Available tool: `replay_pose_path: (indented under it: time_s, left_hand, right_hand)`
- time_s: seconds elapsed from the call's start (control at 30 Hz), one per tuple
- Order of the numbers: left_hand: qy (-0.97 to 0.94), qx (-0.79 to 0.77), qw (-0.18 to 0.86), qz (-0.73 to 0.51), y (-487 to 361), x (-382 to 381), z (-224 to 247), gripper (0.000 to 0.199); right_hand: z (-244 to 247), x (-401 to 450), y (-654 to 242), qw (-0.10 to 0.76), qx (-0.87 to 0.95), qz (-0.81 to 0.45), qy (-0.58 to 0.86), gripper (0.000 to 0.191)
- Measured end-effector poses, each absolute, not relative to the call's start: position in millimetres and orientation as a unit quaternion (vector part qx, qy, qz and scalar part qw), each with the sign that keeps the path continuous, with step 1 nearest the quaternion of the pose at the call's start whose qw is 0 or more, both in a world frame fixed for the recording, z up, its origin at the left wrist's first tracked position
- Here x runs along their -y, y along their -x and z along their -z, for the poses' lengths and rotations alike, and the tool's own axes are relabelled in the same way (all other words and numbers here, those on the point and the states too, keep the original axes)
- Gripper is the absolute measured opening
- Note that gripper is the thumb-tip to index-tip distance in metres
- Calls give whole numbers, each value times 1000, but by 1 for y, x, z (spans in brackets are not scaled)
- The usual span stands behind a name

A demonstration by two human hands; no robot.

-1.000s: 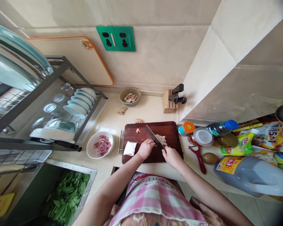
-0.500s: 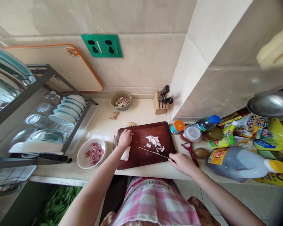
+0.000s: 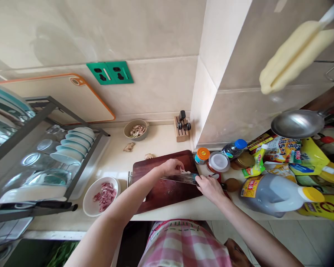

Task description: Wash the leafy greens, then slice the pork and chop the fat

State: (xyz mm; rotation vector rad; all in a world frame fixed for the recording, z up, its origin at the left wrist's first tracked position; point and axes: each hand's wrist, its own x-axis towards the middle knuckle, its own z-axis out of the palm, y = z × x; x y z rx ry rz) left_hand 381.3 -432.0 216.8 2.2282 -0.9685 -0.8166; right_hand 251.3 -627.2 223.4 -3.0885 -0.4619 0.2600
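Note:
On the counter lies a dark red-brown cutting board (image 3: 167, 196). My right hand (image 3: 210, 188) is closed round the handle of a wide-bladed knife (image 3: 182, 178), its blade tilted over the board and pointing left. My left hand (image 3: 173, 167) is beside the far side of the blade, fingers bent against pale meat pieces (image 3: 185, 172); whether it grips any is not clear. Most of the pale pieces are hidden by hand and blade. A white bit shows under my left forearm at the board's near left. Left of the board is a white bowl (image 3: 87, 200) of sliced pink meat (image 3: 105, 196).
Behind the board are ginger pieces (image 3: 128, 147), a beige bowl (image 3: 141, 137) and a knife block (image 3: 182, 135). Jars (image 3: 219, 162), a large bottle (image 3: 272, 194), a peeler and packets crowd the right. A dish rack (image 3: 85, 159) stands left.
My left hand has moved right from the board's left side to the pale pieces. The knife now shows its blade broadside beside them. The whole view has shifted.

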Motion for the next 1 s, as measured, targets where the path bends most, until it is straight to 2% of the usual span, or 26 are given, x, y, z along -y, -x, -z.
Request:
replay_pose_path:
  time_s: [0.1,0.27,0.37,0.47,0.57,0.67,0.77,0.9,1.0]
  left_hand:
    - [-832,413,256,268,-377,449,-211,23]
    - [-880,362,218,216,-383,458,-192,16]
    - [-884,351,244,188,-384,458,-191,16]
    - [-851,392,277,214,-379,461,-193,16]
    - [-858,390,231,243,-377,464,-196,16]
    - [-890,337,241,191,-384,449,-205,16]
    - [-914,261,294,101,-390,399,-221,19]
    - [-956,49,288,15,-355,305,-233,19]
    - [-961,-82,264,24,-299,265,-219,21]
  right_hand:
    - [-231,624,-252,-8,155,-82,984,10]
    - [-238,623,-250,-17,186,-63,980,13]
    - [-235,623,-250,-5,206,-57,977,16]
    - [-234,620,-254,5,215,-61,975,17]
    - [-236,618,-260,1,221,-63,973,17]
    - [-236,619,-257,16,224,-72,972,11]
    - [-225,624,-248,77,180,-90,977,7]
    - [-201,629,-234,176,90,-141,970,26]
    - [-191,629,-229,221,53,-167,959,34]
